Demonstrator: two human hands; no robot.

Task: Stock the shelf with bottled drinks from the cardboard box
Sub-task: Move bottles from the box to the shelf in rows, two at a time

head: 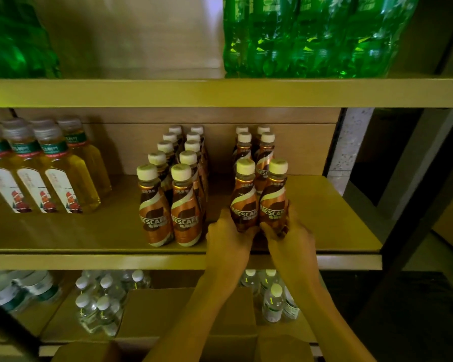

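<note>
Plastic looks rigid, slick and light: left hand (229, 237) clasps one Nescafé bottle (243, 202) by its base, right hand (290, 237) the adjacent Nescafé bottle (273, 202), at 4 o'clock on the middle shelf (338, 218).

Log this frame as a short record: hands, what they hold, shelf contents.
left hand: grips left front coffee bottle
right hand: grips right front coffee bottle
placement: both upright, heading the right-hand rows on the middle shelf
beside: longer coffee rows to the left, yellow drinks further left
above: green bottle packs
below: water bottles, cardboard box
</note>
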